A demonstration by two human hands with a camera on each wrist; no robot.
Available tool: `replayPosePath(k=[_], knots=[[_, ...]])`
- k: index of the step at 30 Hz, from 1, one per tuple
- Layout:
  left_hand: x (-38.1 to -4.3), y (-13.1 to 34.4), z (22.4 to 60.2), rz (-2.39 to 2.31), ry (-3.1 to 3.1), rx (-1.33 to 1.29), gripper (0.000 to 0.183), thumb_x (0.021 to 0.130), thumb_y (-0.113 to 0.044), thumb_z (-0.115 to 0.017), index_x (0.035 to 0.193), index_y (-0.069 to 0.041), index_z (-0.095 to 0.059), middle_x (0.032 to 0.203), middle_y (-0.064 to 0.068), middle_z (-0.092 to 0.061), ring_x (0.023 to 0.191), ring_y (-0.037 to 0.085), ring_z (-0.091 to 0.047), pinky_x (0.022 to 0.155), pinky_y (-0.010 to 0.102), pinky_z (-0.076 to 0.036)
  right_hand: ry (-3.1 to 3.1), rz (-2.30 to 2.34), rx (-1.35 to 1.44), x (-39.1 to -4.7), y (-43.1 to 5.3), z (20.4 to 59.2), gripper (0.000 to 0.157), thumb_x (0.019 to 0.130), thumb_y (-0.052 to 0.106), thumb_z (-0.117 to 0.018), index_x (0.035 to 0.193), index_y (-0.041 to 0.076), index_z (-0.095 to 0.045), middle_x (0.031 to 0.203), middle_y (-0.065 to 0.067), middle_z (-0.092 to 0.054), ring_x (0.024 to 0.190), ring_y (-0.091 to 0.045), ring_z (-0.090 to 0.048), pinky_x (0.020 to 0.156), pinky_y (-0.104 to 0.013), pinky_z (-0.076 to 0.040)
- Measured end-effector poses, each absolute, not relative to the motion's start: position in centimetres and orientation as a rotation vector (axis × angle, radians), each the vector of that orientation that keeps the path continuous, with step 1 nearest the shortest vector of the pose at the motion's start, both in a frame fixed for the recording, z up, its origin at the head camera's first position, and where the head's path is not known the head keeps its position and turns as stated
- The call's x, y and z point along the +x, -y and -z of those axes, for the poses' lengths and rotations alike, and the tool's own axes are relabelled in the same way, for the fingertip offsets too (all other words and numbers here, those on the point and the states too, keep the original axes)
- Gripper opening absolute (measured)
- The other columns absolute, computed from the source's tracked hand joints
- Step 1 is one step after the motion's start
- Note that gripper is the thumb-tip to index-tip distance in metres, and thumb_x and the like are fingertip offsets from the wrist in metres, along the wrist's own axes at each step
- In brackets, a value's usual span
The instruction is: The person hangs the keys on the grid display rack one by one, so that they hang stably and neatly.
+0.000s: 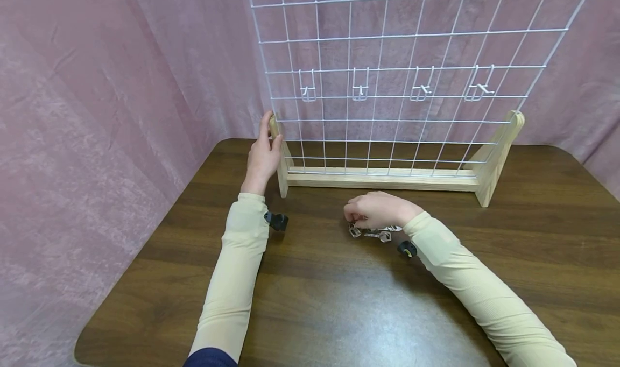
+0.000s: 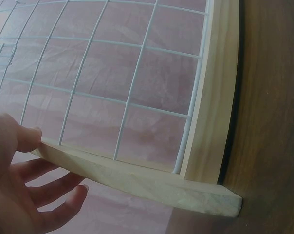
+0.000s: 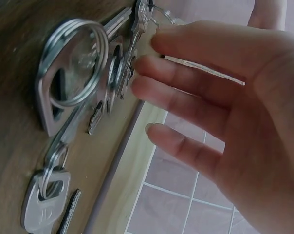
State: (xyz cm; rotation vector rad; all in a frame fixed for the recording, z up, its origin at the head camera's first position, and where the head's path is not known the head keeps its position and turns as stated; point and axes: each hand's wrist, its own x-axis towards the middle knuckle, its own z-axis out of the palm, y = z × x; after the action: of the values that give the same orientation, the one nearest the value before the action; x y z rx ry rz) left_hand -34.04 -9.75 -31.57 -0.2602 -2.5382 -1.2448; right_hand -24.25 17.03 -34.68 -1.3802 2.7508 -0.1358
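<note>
At the left end of the wooden stand [image 1: 382, 181], my left hand [image 1: 263, 157] grips the upright side board [image 2: 137, 183], thumb on one edge and fingers on the outer face. My right hand [image 1: 380, 209] reaches down over several keys [image 1: 382, 236] on the table, its fingers curled. In the right wrist view the thumb tip [image 3: 161, 41] is right at a small ring beside a key [image 3: 143, 14]; I cannot tell whether it is pinched. Closer to that camera are a large split ring [image 3: 71, 63] and a squarish key head [image 3: 47, 202].
A white wire grid [image 1: 387, 120] rises from the stand, leaning back. Several white wire hooks [image 1: 359, 90] hang in a row across it. The stand is on a dark brown wooden table [image 1: 310, 302]. Behind is a pink curtain [image 1: 145, 60].
</note>
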Motion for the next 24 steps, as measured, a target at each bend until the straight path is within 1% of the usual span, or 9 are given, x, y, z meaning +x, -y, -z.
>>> replayPosePath(k=[3,5,9,12,18,24], knots=[[-34.03,9.74,31.61,1.248,2.537,-0.261,0.056,0.103,-0.029,-0.044,0.151,-0.041,-0.016,0.149,0.014,-0.046,0.123,0.035,-0.057,0.094,0.052,-0.05,-2.724,0.152,-1.404,-24.18,-16.86,34.76,0.015,0.081,0.01,-0.07,0.093,0.014,-0.063,0.088,0.001,-0.063,0.077,-0.012,-0.06,0.067,-0.03,-0.049],[-34.01,9.74,31.62,1.245,2.534,-0.263,0.056,0.103,-0.029,-0.044,0.151,-0.04,-0.017,0.149,0.015,-0.046,0.123,0.035,-0.058,0.094,0.052,-0.05,-2.704,0.166,-1.419,-24.11,-16.76,34.8,0.017,0.079,0.008,-0.07,0.094,0.014,-0.063,0.091,0.001,-0.063,0.079,-0.012,-0.061,0.068,-0.03,-0.05],[-33.94,9.75,31.58,1.243,2.532,-0.271,0.056,0.103,-0.028,-0.044,0.151,-0.04,-0.017,0.148,0.015,-0.047,0.122,0.035,-0.058,0.094,0.052,-0.05,-2.693,0.161,-1.445,-24.06,-16.68,34.93,0.013,0.079,0.005,-0.068,0.083,0.016,-0.062,0.083,0.003,-0.058,0.069,-0.009,-0.053,0.062,-0.025,-0.044],[-33.87,9.75,31.52,1.246,2.535,-0.274,0.056,0.104,-0.029,-0.044,0.151,-0.04,-0.016,0.149,0.014,-0.046,0.123,0.035,-0.058,0.094,0.052,-0.05,-2.707,0.143,-1.447,-24.04,-16.71,34.91,0.015,0.08,0.003,-0.066,0.077,0.016,-0.06,0.078,0.005,-0.055,0.065,-0.006,-0.048,0.06,-0.022,-0.04],[-33.89,9.78,31.44,1.254,2.546,-0.264,0.057,0.104,-0.03,-0.044,0.151,-0.043,-0.015,0.149,0.014,-0.046,0.123,0.035,-0.058,0.095,0.052,-0.049,-2.65,0.186,-1.378,-23.97,-16.83,34.81,0.015,0.079,0.004,-0.07,0.083,0.014,-0.061,0.082,0.002,-0.057,0.074,-0.007,-0.053,0.066,-0.022,-0.044],[-33.9,9.75,31.44,1.256,2.554,-0.264,0.057,0.104,-0.03,-0.043,0.151,-0.044,-0.014,0.15,0.015,-0.045,0.123,0.035,-0.058,0.094,0.052,-0.05,-2.687,0.138,-1.431,-24.19,-16.95,35.02,0.018,0.08,-0.001,-0.065,0.077,0.015,-0.058,0.074,0.005,-0.054,0.067,-0.006,-0.049,0.061,-0.021,-0.041]])
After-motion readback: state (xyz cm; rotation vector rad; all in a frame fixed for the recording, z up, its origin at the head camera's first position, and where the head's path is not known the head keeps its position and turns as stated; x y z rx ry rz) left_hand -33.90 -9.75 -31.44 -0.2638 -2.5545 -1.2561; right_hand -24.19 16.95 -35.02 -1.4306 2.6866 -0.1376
